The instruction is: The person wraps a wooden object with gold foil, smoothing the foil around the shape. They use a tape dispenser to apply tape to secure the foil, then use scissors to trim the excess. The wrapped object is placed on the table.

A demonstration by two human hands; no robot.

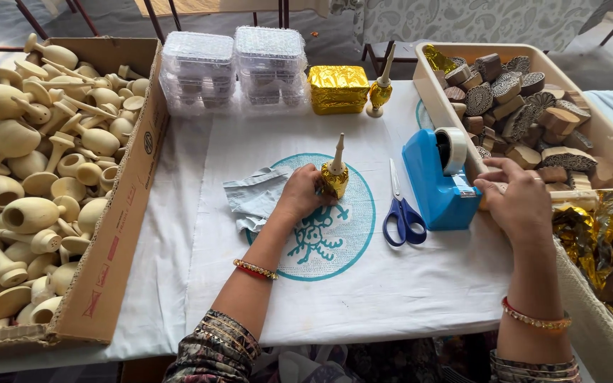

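**Asker:** Foil-wrapped wooden piece — where is it, and which hand has it?

**Describer:** It stands upright on the white cloth, over the teal round print at the cloth's middle. Its lower body is covered in gold foil; a bare pale wooden spike points up. The left hand sits just left of the piece, fingers curled around its foil base, holding it steady.

**Asker:** And the right hand?

**Describer:** The right hand is well to the right of the piece, at the blue tape dispenser. Its fingertips are pinched together at the dispenser's front edge; whether tape is between them is too small to tell.

**Asker:** What lies around the piece?

**Describer:** Blue-handled scissors lie between the piece and the dispenser. A crumpled pale cloth scrap lies just left of the left hand. Behind the piece stand a gold foil block and a second foil-wrapped spindle. Far left, a cardboard box holds many bare wooden pieces; far right, a tray holds carved wooden blocks.
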